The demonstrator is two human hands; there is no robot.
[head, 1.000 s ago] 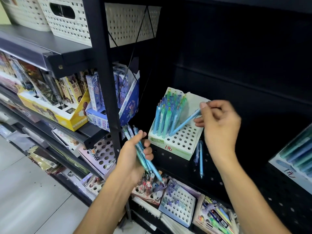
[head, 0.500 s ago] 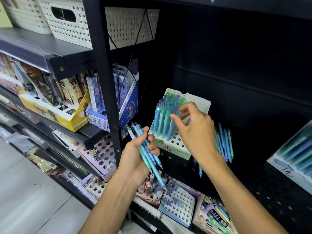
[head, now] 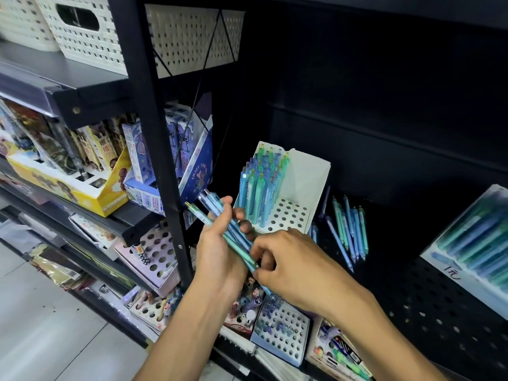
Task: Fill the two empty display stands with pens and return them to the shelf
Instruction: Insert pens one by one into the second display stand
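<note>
Black perforated shelf (head: 412,303) as background. Nearest, a bundle of pens (head: 228,232) is gripped in the left hand (head: 220,254); one pen tip is pinched by the right hand (head: 297,265). Risk: neighbouring pens dragged out and dropped. Beyond, the display stand (head: 288,213) stands part-filled; loose pens (head: 349,232) lie beside it.

Left hand (head: 220,243) raised, fingers curled in a grip, right hand (head: 294,262) just beside it, fingertips pinching
</note>
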